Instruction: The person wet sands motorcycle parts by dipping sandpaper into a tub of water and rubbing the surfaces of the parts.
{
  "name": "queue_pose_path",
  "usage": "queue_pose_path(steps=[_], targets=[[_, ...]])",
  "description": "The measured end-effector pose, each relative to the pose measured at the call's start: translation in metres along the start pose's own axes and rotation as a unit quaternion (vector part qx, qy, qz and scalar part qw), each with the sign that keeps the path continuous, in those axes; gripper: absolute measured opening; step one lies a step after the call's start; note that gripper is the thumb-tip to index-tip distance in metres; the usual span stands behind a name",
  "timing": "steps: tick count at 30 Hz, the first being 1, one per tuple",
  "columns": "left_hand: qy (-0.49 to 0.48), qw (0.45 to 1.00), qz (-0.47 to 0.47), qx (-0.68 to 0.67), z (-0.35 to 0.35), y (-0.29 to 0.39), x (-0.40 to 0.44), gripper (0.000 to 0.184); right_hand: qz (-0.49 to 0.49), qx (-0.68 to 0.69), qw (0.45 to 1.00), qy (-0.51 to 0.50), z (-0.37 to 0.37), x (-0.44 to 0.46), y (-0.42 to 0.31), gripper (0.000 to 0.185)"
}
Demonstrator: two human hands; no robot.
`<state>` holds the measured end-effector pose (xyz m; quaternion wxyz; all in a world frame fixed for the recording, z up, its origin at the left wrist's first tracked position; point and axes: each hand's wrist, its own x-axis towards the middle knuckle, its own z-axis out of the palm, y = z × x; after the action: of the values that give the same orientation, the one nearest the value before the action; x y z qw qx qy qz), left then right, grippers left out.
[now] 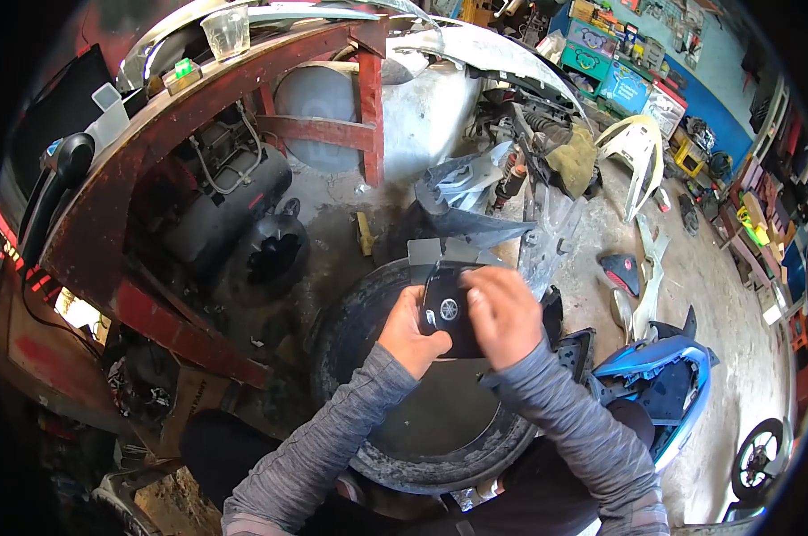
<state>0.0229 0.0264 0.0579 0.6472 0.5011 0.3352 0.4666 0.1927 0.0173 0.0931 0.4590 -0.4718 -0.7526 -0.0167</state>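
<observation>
A dark, glossy panel [436, 295] with a round silver emblem is held above a large tyre [391, 464]. My left hand [410, 338] grips the panel's left and lower edge, its thumb stretched across the bottom. My right hand [504, 314] is at the panel's right side, its fingers curled in and slightly blurred; whether they pinch anything is hidden. Behind the panel, a grey flat piece [425, 251] shows at the top. The tyre lies flat between my knees, under both hands.
A red wooden bench [189, 89] curves along the left, with a black tank [234, 210] under it. Motorcycle fairings lie ahead, and a blue one [694, 380] sits at the right. A yellow-handled tool [366, 234] is on the floor. Boxes [623, 92] stand at the back right.
</observation>
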Motion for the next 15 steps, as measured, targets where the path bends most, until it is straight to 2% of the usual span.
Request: queue_pose_path(steps=[2, 4, 5, 7, 8, 10, 13, 15], targets=[[0.016, 1.0, 0.008, 0.0, 0.0, 0.006, 0.002, 0.057, 0.044, 0.004, 0.999, 0.014, -0.003, 0.002, 0.015, 0.017], [0.026, 0.997, 0.043, -0.065, -0.003, 0.007, 0.005, 0.05, 0.074, 0.019, 0.997, 0.027, -0.009, 0.007, 0.017, 0.018], [0.03, 0.995, 0.042, -0.086, -0.007, 0.002, 0.008, 0.052, 0.075, 0.018, 0.997, 0.028, -0.011, 0.009, 0.02, 0.018], [0.015, 0.992, 0.007, -0.128, -0.011, 0.013, 0.007, 0.054, 0.172, 0.086, 0.98, 0.048, -0.016, 0.012, 0.029, 0.023], [0.002, 0.985, -0.025, -0.171, -0.013, 0.017, 0.007, 0.055, 0.173, 0.086, 0.98, 0.048, -0.018, 0.011, 0.031, 0.023], [0.005, 0.981, -0.019, -0.194, -0.012, 0.018, 0.008, 0.055, 0.224, 0.195, 0.953, 0.059, -0.023, 0.014, 0.034, 0.026], [0.01, 0.974, -0.037, -0.222, -0.011, 0.02, 0.006, 0.051, 0.227, 0.22, 0.947, 0.052, -0.026, 0.014, 0.027, 0.027], [0.012, 0.983, -0.043, -0.176, -0.013, 0.017, 0.007, 0.048, 0.22, 0.233, 0.946, 0.056, -0.027, 0.013, 0.02, 0.027]])
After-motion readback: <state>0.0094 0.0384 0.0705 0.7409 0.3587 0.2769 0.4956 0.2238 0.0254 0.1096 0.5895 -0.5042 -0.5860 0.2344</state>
